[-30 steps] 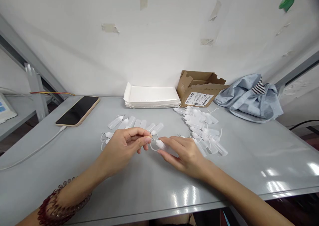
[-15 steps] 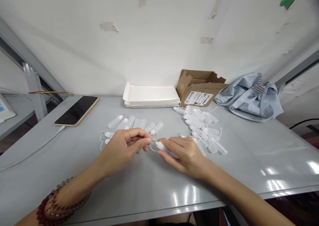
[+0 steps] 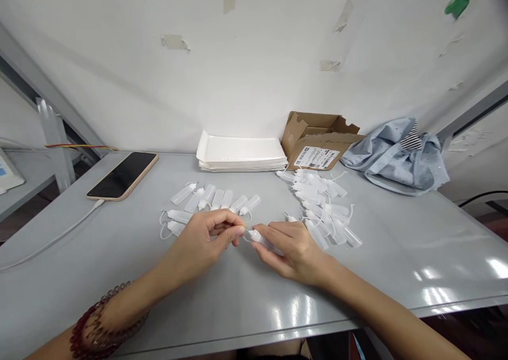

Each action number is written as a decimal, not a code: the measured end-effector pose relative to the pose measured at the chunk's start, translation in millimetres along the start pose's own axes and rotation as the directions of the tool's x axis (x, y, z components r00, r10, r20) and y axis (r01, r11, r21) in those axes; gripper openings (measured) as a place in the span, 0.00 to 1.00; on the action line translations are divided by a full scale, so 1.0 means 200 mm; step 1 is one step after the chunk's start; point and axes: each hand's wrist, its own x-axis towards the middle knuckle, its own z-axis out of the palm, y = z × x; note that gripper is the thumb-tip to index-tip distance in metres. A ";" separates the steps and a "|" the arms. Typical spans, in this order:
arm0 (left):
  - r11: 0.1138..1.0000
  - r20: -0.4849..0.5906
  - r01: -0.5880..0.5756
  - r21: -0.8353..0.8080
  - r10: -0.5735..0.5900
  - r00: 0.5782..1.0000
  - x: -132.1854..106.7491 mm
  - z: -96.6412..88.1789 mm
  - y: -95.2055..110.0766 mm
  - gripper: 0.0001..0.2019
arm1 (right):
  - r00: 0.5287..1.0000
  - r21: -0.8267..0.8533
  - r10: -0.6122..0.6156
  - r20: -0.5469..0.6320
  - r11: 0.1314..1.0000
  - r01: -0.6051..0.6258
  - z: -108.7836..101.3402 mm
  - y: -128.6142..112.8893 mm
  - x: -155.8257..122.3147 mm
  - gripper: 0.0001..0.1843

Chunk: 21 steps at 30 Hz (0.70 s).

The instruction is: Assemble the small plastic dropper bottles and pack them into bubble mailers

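Observation:
My right hand is closed around a small translucent needle-tip bottle with a white top, lying sideways with its thin metal tip pointing left. My left hand pinches thumb and forefinger at the end of that tip, where the bottle's thin white cap strap leads. The strap's end is hidden by the fingertips. Behind my left hand lies a loose row of similar bottles. A larger heap of bottles with strap loops is beyond and right of my right hand.
A stack of white trays and an open cardboard box stand against the wall. Blue cloth is bunched at the right. A phone with a charging cable lies on the left of the grey table.
My left hand has shifted slightly right, bringing its pinch closer to the bottle's tip. The strap loop between the hands shows less. My right hand keeps its hold almost unmoved.

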 end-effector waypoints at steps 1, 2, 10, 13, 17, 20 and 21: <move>1.000 -0.001 -0.005 -0.001 0.005 1.000 0.00 0.00 0.00 0.08 | 1.000 0.012 0.003 0.001 1.000 -0.003 0.00 0.00 0.00 0.12; 1.000 -0.001 -0.010 -0.001 0.010 1.000 0.00 0.00 0.00 0.08 | 1.000 0.024 0.006 0.002 1.000 -0.006 0.00 0.00 0.00 0.12; 0.998 -0.014 -0.026 0.054 0.027 1.000 -0.01 0.02 -0.01 0.09 | 1.000 0.052 0.009 0.022 0.999 -0.010 0.02 0.00 0.00 0.12; 0.997 -0.007 -0.039 0.066 0.039 0.999 -0.01 0.03 -0.02 0.09 | 1.000 0.053 0.003 0.026 0.999 -0.004 0.02 0.00 -0.01 0.12; 0.990 0.026 -0.065 0.128 0.062 0.998 0.00 0.03 -0.03 0.09 | 0.999 0.065 0.001 0.051 0.998 -0.005 0.02 0.01 -0.01 0.13; 0.973 0.101 -0.093 0.212 0.073 0.992 0.01 0.01 -0.05 0.09 | 0.992 0.068 -0.009 0.129 0.998 0.000 0.01 0.03 0.00 0.15; 0.966 0.129 -0.103 0.236 0.074 0.989 0.01 0.00 -0.05 0.09 | 0.987 0.071 -0.011 0.163 0.998 -0.001 0.00 0.04 0.01 0.15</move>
